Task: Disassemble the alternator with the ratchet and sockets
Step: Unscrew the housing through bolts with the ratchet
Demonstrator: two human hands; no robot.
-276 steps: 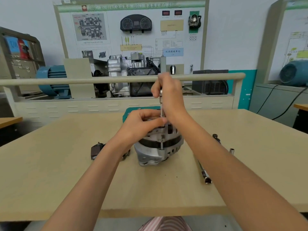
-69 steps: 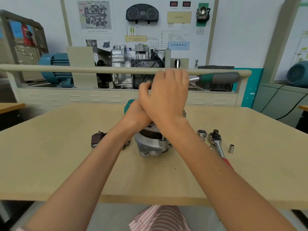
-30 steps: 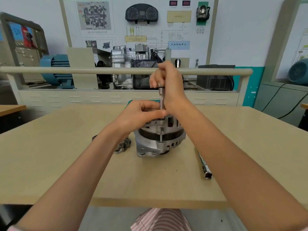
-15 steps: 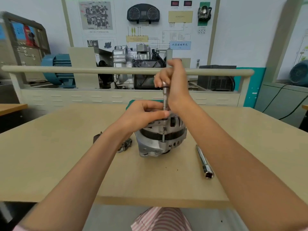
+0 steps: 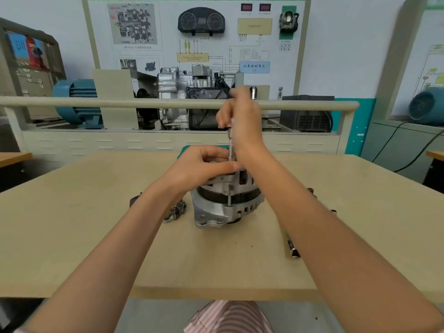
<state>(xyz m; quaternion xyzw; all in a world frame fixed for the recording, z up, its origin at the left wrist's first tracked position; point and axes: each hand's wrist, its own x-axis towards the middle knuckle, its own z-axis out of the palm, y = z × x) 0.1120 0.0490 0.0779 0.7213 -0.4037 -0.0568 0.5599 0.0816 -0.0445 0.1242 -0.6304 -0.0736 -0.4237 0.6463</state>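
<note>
The alternator (image 5: pixel 225 203) stands upright at the middle of the worktop (image 5: pixel 96 236). The right hand (image 5: pixel 242 118) closes its grip around the top of a thin upright tool shaft (image 5: pixel 231 146), whose lower end meets the alternator's upper housing. The left hand (image 5: pixel 204 164) rests on top of the alternator, its thumb and fingers curled about the shaft's lower end. A long bolt (image 5: pixel 229 200) runs down the near side of the housing. Left of the alternator lies a small metal part (image 5: pixel 176 211); to the right, partly hidden by the right forearm, lie an extension bar (image 5: pixel 293 249) and a small socket (image 5: pixel 333 211).
</note>
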